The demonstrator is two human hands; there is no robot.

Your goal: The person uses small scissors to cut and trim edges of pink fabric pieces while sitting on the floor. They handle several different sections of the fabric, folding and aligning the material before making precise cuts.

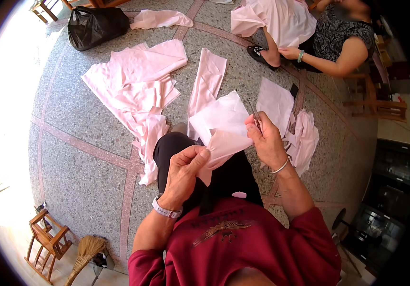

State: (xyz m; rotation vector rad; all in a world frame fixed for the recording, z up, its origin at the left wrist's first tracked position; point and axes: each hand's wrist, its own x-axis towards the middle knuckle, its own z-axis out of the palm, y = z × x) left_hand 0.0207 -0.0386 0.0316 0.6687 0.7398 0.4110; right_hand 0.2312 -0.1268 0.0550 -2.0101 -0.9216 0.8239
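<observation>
In the head view, the left hand (182,167) pinches the pink cloth (226,147) between thumb and fingers, above the lap. The right hand (268,139) is closed around 1 pointed metal tool (255,117), near the cloth's right edge. Far left, a pink fabric pile (140,71) lies on the speckled floor (83,114), 1 black bag (95,27) beyond; far right sits 1 co-worker (341,40).

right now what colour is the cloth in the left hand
The cloth is pale pink, clearest in the head view.
</observation>
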